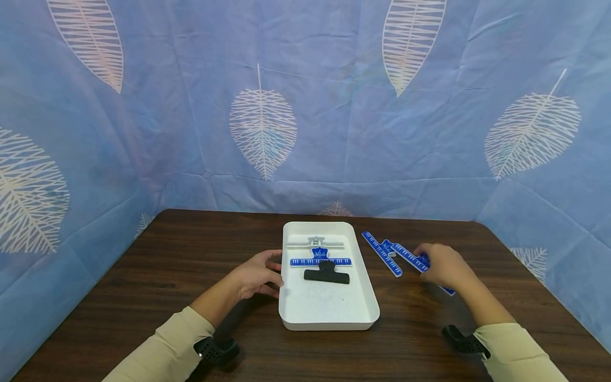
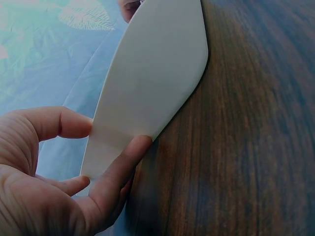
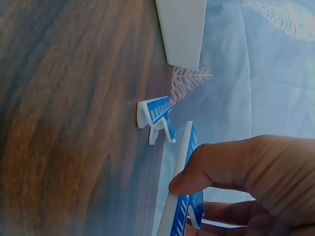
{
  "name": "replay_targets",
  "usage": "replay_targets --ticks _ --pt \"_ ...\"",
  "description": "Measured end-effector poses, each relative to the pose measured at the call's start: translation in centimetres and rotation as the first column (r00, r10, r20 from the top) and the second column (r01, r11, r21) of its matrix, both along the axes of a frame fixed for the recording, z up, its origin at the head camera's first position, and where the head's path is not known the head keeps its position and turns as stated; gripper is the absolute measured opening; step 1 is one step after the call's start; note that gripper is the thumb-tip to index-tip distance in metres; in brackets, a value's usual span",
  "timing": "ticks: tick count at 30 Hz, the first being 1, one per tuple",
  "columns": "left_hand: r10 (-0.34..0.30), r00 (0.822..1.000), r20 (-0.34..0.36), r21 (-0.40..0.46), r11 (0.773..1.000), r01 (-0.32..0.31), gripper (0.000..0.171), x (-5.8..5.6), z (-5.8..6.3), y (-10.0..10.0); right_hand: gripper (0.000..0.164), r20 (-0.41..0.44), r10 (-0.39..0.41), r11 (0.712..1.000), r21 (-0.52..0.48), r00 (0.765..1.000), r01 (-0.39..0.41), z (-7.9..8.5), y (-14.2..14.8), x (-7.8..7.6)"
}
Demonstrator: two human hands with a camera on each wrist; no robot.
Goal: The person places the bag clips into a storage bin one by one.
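My left hand [image 1: 259, 275] is at the left side of a white tray [image 1: 329, 313], its fingertips touching the outer wall and rim. Three clips lie in the tray: a pale grey-white clip [image 1: 329, 245], a blue ruler-marked clip [image 1: 341, 262] and a black clip [image 1: 334, 276]. To the right of the tray, my right hand [image 1: 446, 265] pinches a second blue ruler clip [image 3: 184, 196], thumb on its long bar and fingers on the far side. Another blue ruler clip [image 1: 379, 252] lies on the table between this hand and the tray.
The dark wood table [image 1: 210, 233] ends at a blue cloth backdrop [image 1: 191, 106] with white leaf prints, which also closes off both sides. Black wrist straps [image 1: 217, 350] show on both forearms.
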State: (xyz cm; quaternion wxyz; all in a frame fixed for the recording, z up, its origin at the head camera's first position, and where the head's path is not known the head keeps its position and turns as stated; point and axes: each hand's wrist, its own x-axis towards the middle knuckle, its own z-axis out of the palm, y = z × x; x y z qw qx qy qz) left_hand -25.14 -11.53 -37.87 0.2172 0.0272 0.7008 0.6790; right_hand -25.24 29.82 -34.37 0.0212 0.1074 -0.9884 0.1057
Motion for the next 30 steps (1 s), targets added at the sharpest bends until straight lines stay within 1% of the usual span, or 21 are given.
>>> replay_targets --ticks 5,12,15,25,30 --pt "0.003 1.000 -0.002 0.001 1.000 -0.003 0.087 -0.1 0.0 0.1 0.050 -0.014 0.017 1.000 0.008 1.000 -0.017 0.3 -0.6 0.2" --pt "0.006 1.000 -0.001 -0.002 1.000 -0.006 0.087 0.0 0.1 0.0 0.050 -0.064 0.074 0.997 0.013 0.995 -0.073 0.6 -1.3 0.4" --pt "0.002 1.000 -0.004 0.000 1.000 -0.002 0.087 0.1 0.1 0.0 0.050 -0.078 0.086 0.996 0.004 0.993 -0.086 0.8 -1.7 0.6" --pt "0.007 1.000 -0.003 0.003 1.000 -0.007 0.088 0.0 -0.1 -0.1 0.049 -0.085 0.122 0.992 -0.003 0.989 -0.123 1.3 -3.6 1.1" --pt "-0.002 1.000 -0.006 0.012 1.000 0.002 0.088 0.0 0.0 0.0 0.049 -0.093 0.139 0.990 -0.009 0.986 -0.140 1.4 -4.3 1.3"
